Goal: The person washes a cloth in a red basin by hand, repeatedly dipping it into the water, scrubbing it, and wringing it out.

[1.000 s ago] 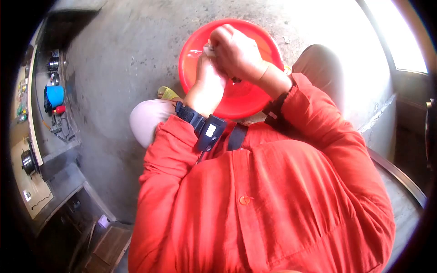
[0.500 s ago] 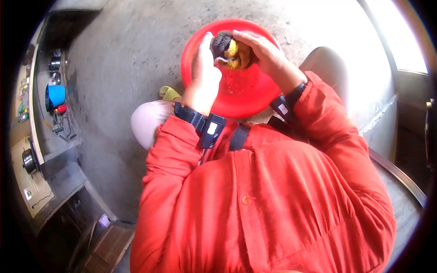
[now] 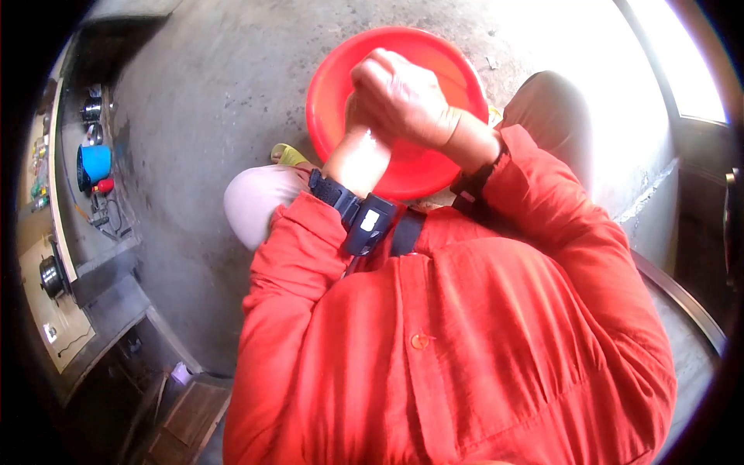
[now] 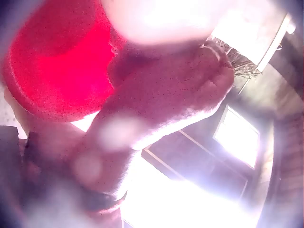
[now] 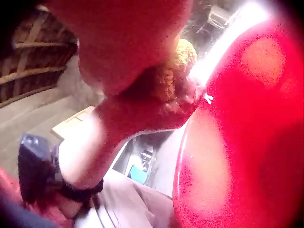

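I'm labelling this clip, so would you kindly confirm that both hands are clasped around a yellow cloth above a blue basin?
Not quite: the basin is red, not blue, as the head view shows. The left hand and right hand are indeed clasped around a yellow cloth above it.

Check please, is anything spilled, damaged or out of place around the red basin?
Dark spots mark the grey floor beside the red basin; whether splashes or old stains, I cannot tell. A small pale scrap also lies there, like stray litter. The basin itself shows no visible damage.
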`<state>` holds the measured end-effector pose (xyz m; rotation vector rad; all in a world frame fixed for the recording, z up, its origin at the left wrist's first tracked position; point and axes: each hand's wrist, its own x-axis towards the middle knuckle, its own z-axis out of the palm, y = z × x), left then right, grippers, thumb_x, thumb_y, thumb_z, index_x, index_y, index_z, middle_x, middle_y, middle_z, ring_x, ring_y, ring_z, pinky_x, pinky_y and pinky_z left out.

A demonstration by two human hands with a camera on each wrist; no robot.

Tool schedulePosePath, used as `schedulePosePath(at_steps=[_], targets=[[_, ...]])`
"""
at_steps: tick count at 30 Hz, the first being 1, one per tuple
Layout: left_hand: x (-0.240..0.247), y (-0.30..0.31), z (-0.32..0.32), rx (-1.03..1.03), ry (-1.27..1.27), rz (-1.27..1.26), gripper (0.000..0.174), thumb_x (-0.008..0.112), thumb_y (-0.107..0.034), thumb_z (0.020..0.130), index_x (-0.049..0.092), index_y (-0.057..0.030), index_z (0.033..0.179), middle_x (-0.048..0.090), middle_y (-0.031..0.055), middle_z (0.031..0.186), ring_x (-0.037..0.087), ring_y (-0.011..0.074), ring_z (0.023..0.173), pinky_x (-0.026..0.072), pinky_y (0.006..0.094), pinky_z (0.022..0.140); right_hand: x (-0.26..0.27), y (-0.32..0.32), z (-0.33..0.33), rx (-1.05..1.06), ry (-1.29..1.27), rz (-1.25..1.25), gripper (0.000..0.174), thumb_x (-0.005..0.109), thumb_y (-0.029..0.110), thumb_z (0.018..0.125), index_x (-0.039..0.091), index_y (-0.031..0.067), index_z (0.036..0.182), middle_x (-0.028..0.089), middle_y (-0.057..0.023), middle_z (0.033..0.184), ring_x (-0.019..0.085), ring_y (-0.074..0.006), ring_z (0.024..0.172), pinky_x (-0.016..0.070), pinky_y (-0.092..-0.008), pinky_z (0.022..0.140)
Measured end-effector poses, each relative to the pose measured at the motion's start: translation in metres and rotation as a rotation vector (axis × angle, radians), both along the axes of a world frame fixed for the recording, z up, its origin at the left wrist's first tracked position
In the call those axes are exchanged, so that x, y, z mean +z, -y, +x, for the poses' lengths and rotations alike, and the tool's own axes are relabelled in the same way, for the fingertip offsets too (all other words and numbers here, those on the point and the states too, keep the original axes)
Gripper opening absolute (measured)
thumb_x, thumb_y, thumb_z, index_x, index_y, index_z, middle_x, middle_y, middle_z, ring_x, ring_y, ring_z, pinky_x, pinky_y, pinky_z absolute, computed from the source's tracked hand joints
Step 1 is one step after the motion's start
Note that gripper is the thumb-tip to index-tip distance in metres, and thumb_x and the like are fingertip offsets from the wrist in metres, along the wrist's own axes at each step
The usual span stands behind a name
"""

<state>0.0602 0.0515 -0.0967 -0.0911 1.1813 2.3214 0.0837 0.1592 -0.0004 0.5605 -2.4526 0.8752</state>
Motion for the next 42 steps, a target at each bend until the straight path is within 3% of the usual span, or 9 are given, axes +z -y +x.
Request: schedulePosePath(at_steps=[9, 11, 17, 19, 22, 27, 32, 38, 42], targets=[[0.072, -0.011, -0.008, 0.211, 0.307, -0.122, 0.030, 0.045, -0.033, 0.094, 0.056, -0.0067, 0.105, 0.062, 0.0095, 0.100, 0.062, 0.0224, 0.090, 0.0508, 0.0376, 0.080, -0.066, -0.030, -0.047, -0.244, 0.593, -0.482, 0.027, 0.053, 0.026, 0.088, 0.059, 0.0057, 0.105, 0.063, -0.0222, 0.095, 0.062, -0.0385, 0.090, 0.0492, -0.0450, 0.077], [0.076, -0.007, -0.013, 0.232, 0.304, -0.055, 0.031, 0.045, -0.032, 0.094, 0.057, -0.0058, 0.105, 0.062, 0.0104, 0.102, 0.063, 0.0222, 0.091, 0.0506, 0.0373, 0.081, -0.075, -0.055, -0.027, 0.195, 0.143, -0.311, 0.043, 0.063, 0.009, 0.077, 0.055, 0.0017, 0.119, 0.061, -0.0219, 0.110, 0.059, -0.0369, 0.102, 0.0477, -0.0396, 0.088], [0.049, 0.004, -0.024, 0.261, 0.099, -0.136, 0.040, 0.043, -0.038, 0.095, 0.054, -0.0039, 0.114, 0.061, 0.0125, 0.109, 0.061, 0.0244, 0.099, 0.0472, 0.0372, 0.088, -0.054, -0.064, -0.019, 0.228, 0.012, -0.319, 0.041, 0.068, 0.011, 0.078, 0.055, -0.0033, 0.114, 0.064, -0.0172, 0.104, 0.061, -0.0212, 0.099, 0.0461, -0.0332, 0.089], [0.049, 0.004, -0.020, 0.197, 0.107, -0.190, 0.051, 0.041, -0.047, 0.095, 0.048, -0.0046, 0.123, 0.058, 0.0121, 0.111, 0.058, 0.0242, 0.102, 0.0459, 0.0350, 0.088, -0.008, -0.048, -0.008, 0.048, 0.719, -1.111, 0.024, 0.063, 0.016, 0.087, 0.060, 0.0014, 0.105, 0.062, -0.0037, 0.099, 0.059, -0.0109, 0.093, 0.0483, -0.0280, 0.081], [0.063, 0.001, -0.013, 0.031, 0.207, -0.011, 0.078, 0.033, -0.066, 0.090, 0.029, -0.0065, 0.139, 0.054, 0.0128, 0.114, 0.053, 0.0264, 0.106, 0.0457, 0.0362, 0.083, 0.010, -0.027, -0.001, 0.023, 0.569, -0.831, 0.016, 0.065, 0.015, 0.085, 0.060, 0.0024, 0.094, 0.062, -0.0024, 0.091, 0.059, -0.0115, 0.083, 0.0487, -0.0279, 0.070], [0.040, 0.013, 0.000, -0.170, 0.028, 0.178, 0.050, 0.035, -0.049, 0.096, 0.044, -0.0085, 0.124, 0.056, 0.0101, 0.110, 0.055, 0.0227, 0.099, 0.0469, 0.0358, 0.081, 0.014, 0.016, 0.017, 0.220, -0.102, -0.130, 0.017, 0.066, 0.011, 0.077, 0.056, 0.0077, 0.090, 0.052, -0.0103, 0.083, 0.058, -0.0279, 0.072, 0.0486, -0.0336, 0.062], [0.012, 0.005, 0.003, 0.037, 0.099, 0.030, 0.033, 0.038, -0.035, 0.098, 0.054, -0.0094, 0.112, 0.058, 0.0083, 0.107, 0.057, 0.0206, 0.094, 0.0483, 0.0350, 0.079, -0.005, -0.001, -0.003, -0.025, 0.130, 0.005, 0.013, 0.060, 0.015, 0.082, 0.054, 0.0081, 0.091, 0.057, -0.0128, 0.084, 0.060, -0.0336, 0.076, 0.0489, -0.0412, 0.063], [0.063, -0.017, -0.005, 0.164, 0.335, 0.007, 0.037, 0.038, -0.037, 0.098, 0.054, -0.0050, 0.111, 0.061, 0.0089, 0.105, 0.061, 0.0237, 0.096, 0.0501, 0.0396, 0.086, -0.039, -0.034, -0.026, -0.234, 0.431, -0.377, 0.031, 0.056, 0.033, 0.087, 0.062, 0.0033, 0.094, 0.063, -0.0230, 0.087, 0.061, -0.0392, 0.084, 0.0484, -0.0455, 0.072], [0.082, -0.010, -0.010, 0.261, 0.288, 0.043, 0.035, 0.040, -0.036, 0.098, 0.057, -0.0064, 0.107, 0.064, 0.0105, 0.107, 0.062, 0.0246, 0.097, 0.0491, 0.0425, 0.090, -0.028, -0.039, -0.007, -0.051, 1.256, -1.548, 0.036, 0.058, 0.037, 0.091, 0.063, 0.0040, 0.104, 0.067, -0.0068, 0.097, 0.064, -0.0162, 0.091, 0.0504, -0.0294, 0.080]])
